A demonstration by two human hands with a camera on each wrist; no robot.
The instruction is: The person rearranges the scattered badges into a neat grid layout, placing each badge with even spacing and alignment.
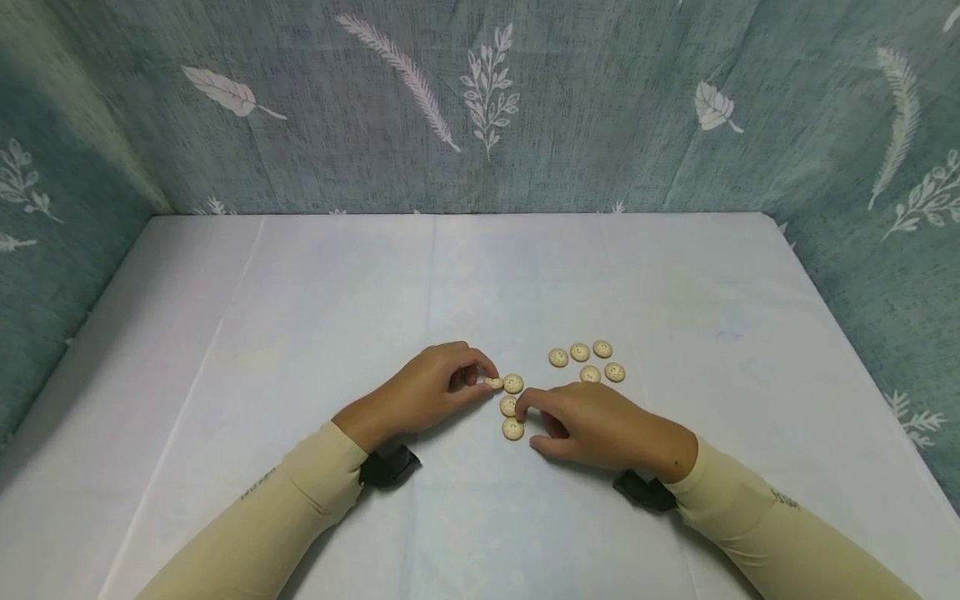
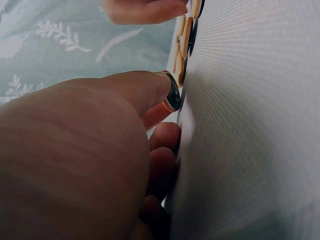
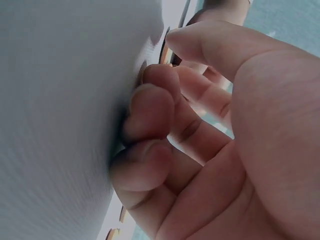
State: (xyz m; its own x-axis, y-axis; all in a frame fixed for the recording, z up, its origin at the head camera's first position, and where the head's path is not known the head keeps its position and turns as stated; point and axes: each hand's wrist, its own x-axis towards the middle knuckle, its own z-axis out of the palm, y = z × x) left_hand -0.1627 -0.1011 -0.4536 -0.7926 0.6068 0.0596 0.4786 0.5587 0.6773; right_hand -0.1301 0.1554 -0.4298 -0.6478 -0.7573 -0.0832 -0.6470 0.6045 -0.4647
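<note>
My left hand (image 1: pixel 431 387) pinches a small round wooden disc (image 1: pixel 495 383) between thumb and forefinger, tilted up on its edge at the table. In the left wrist view this disc (image 2: pixel 172 94) shows a dark face and a pale wooden rim. Right beside it lies another disc (image 1: pixel 513 383), dark marks on its pale top. Below that are a middle disc (image 1: pixel 507 406) and a lower disc (image 1: pixel 513 429), making a short column. Over the middle disc's right side, my right hand (image 1: pixel 592 425) reaches with a bent forefinger. Its thumb stands apart from the fingers, and I see nothing between them.
Several more discs (image 1: pixel 580 352) lie in a loose group beyond the right hand, one partly hidden by it. A white cloth (image 1: pixel 337 283) covers the table. Green leaf-patterned curtains (image 1: pixel 585 108) stand at the back and both sides.
</note>
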